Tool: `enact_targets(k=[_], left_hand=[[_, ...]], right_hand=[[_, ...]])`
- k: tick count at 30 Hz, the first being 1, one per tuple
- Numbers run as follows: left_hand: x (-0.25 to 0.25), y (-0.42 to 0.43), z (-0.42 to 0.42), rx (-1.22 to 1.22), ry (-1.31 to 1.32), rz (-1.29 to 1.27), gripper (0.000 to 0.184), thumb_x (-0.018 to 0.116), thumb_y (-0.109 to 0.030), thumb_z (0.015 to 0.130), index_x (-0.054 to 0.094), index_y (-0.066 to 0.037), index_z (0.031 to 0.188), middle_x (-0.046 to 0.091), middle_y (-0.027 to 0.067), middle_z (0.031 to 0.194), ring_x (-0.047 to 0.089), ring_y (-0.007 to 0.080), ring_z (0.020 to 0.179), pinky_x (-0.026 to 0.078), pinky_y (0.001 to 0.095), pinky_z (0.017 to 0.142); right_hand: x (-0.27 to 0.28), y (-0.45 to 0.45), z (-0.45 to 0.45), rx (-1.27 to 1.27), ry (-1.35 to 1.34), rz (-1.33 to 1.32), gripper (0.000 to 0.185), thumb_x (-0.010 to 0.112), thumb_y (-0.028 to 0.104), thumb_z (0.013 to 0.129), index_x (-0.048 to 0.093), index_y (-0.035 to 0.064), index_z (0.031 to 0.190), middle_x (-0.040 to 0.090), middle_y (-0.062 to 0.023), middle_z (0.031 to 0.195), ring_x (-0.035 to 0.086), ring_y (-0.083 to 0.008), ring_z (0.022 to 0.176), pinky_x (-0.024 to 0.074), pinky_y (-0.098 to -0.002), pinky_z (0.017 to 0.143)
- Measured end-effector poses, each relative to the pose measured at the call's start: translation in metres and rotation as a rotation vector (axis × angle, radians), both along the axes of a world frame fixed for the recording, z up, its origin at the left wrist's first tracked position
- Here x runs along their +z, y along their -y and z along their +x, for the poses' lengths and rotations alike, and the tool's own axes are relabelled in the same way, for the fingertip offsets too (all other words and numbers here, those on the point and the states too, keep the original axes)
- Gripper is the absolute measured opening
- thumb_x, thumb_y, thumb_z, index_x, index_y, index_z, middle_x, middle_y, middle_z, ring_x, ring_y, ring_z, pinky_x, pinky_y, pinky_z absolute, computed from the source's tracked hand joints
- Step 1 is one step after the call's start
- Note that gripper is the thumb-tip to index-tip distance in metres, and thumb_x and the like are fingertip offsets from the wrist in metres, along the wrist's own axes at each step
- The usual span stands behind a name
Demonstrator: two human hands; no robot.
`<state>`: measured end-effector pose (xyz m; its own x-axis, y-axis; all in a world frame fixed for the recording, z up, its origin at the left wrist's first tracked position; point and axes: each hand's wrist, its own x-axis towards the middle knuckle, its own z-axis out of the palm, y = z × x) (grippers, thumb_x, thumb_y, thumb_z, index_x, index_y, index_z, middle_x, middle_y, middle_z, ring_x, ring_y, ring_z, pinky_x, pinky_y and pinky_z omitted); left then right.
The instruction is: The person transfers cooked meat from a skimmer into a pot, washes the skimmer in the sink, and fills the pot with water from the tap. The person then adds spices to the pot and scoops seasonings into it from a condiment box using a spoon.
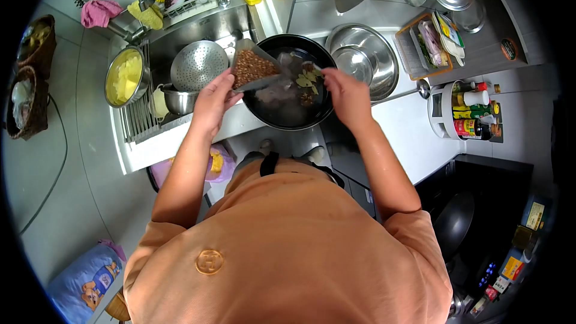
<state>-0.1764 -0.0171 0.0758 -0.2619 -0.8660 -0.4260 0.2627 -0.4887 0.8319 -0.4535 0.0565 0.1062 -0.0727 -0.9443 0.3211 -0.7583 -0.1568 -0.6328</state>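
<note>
A clear bag of reddish-brown peppercorn-like spice (253, 69) is pinched in my left hand (214, 99), over the left rim of a black pot. The black pot (287, 119) holds dark liquid with pale chunks. Dry green leaves (307, 78) and a few brown bits lie at the right side of the liquid. My right hand (348, 95) is at the pot's right rim, fingers closed together by the leaves; what they hold, if anything, is too small to make out.
At the left are the sink (174, 37), a colander (199, 66) and a bowl of yellow pieces (125, 76). Nested steel bowls (384, 63) stand right of the pot, with a packet tray (420, 48) and a bottle rack (443, 111) beyond.
</note>
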Motion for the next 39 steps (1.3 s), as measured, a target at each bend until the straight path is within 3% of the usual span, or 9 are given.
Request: enact_targets(k=[3, 7, 11, 14, 19, 21, 25, 34, 39], left_hand=[[0.003, 0.006, 0.007, -0.008, 0.026, -0.024, 0.044, 0.052, -0.028, 0.095, 0.047, -0.001, 0.13, 0.054, 0.0106, 0.122, 0.057, 0.0194, 0.103, 0.047, 0.0335, 0.093], [0.015, 0.009, 0.0, 0.023, -0.013, -0.04, 0.047, 0.057, -0.023, 0.093, 0.045, 0.002, 0.131, 0.051, 0.0002, 0.084, 0.05, 0.0073, 0.074, 0.052, 0.0294, 0.086], [0.012, 0.009, -0.01, -0.031, -0.004, -0.054, 0.049, 0.057, -0.024, 0.092, 0.044, 0.004, 0.131, 0.049, -0.0011, 0.08, 0.05, 0.0065, 0.071, 0.052, 0.0294, 0.085], [0.009, 0.004, -0.025, -0.128, 0.008, -0.077, 0.05, 0.057, -0.025, 0.093, 0.044, 0.003, 0.132, 0.048, -0.0025, 0.076, 0.05, 0.0058, 0.071, 0.052, 0.0293, 0.086], [0.023, -0.01, -0.071, -0.234, -0.003, -0.039, 0.046, 0.056, -0.024, 0.093, 0.046, 0.0, 0.132, 0.049, -0.0015, 0.087, 0.051, 0.0072, 0.078, 0.051, 0.0301, 0.087], [0.022, -0.014, -0.09, -0.322, -0.012, -0.036, 0.047, 0.051, -0.026, 0.095, 0.042, 0.0, 0.134, 0.055, 0.0088, 0.122, 0.058, 0.0171, 0.098, 0.046, 0.0356, 0.094], [0.025, -0.022, -0.14, -0.355, -0.089, -0.018, 0.042, 0.051, -0.027, 0.095, 0.046, -0.004, 0.131, 0.055, 0.0059, 0.12, 0.057, 0.0162, 0.097, 0.046, 0.0359, 0.094], [0.032, -0.09, -0.327, -0.581, -0.12, -0.008, 0.044, 0.053, -0.025, 0.094, 0.041, -0.005, 0.131, 0.053, 0.0013, 0.097, 0.051, 0.0083, 0.08, 0.049, 0.0326, 0.088], [-0.002, -0.142, -0.431, -0.778, -0.074, -0.07, 0.045, 0.051, -0.025, 0.095, 0.036, -0.01, 0.135, 0.053, 0.002, 0.11, 0.052, 0.0113, 0.094, 0.046, 0.0325, 0.089]], right_hand=[[-0.02, -0.012, -0.003, 0.129, -0.334, 0.003, 0.034, 0.053, 0.0, 0.078, 0.061, 0.0072, 0.11, 0.066, -0.0125, 0.09, 0.063, -0.0306, 0.08, 0.0522, -0.0398, 0.069], [-0.023, -0.015, -0.006, 0.182, -0.416, -0.061, 0.035, 0.053, 0.0, 0.078, 0.061, 0.0066, 0.111, 0.065, -0.0115, 0.088, 0.063, -0.029, 0.079, 0.0522, -0.0391, 0.068], [-0.006, -0.009, -0.003, 0.04, -0.36, -0.211, 0.026, 0.056, 0.003, 0.081, 0.063, 0.006, 0.106, 0.066, -0.0114, 0.084, 0.064, -0.0282, 0.075, 0.052, -0.037, 0.065], [0.03, 0.003, 0.013, -0.076, 0.067, -0.209, 0.015, 0.061, 0.008, 0.083, 0.066, 0.0061, 0.098, 0.066, -0.0123, 0.08, 0.064, -0.0285, 0.071, 0.0511, -0.0348, 0.063], [0.039, 0.018, 0.011, -0.086, 0.084, -0.202, 0.014, 0.064, 0.015, 0.084, 0.068, 0.0086, 0.096, 0.067, -0.0125, 0.08, 0.065, -0.0264, 0.069, 0.0503, -0.033, 0.061], [0.032, 0.016, -0.003, -0.137, -0.115, -0.235, 0.017, 0.065, 0.018, 0.085, 0.068, 0.01, 0.099, 0.067, -0.0108, 0.078, 0.065, -0.0212, 0.063, 0.0496, -0.0294, 0.057], [0.045, -0.028, -0.041, -0.336, -0.031, -0.141, 0.02, 0.067, 0.024, 0.083, 0.069, 0.0136, 0.1, 0.061, -0.0088, 0.062, 0.057, -0.0197, 0.051, 0.0441, -0.0306, 0.05], [-0.011, -0.143, -0.178, -0.74, 1.052, -0.069, 0.035, 0.061, 0.028, 0.09, 0.057, 0.0036, 0.114, 0.057, -0.0041, 0.077, 0.054, -0.0117, 0.06, 0.0443, -0.026, 0.053], [-0.033, -0.199, -0.224, -1.015, 1.436, -0.173, 0.034, 0.061, 0.036, 0.089, 0.055, 0.0054, 0.102, 0.059, -0.007, 0.085, 0.06, -0.0168, 0.07, 0.0491, -0.0289, 0.059]])
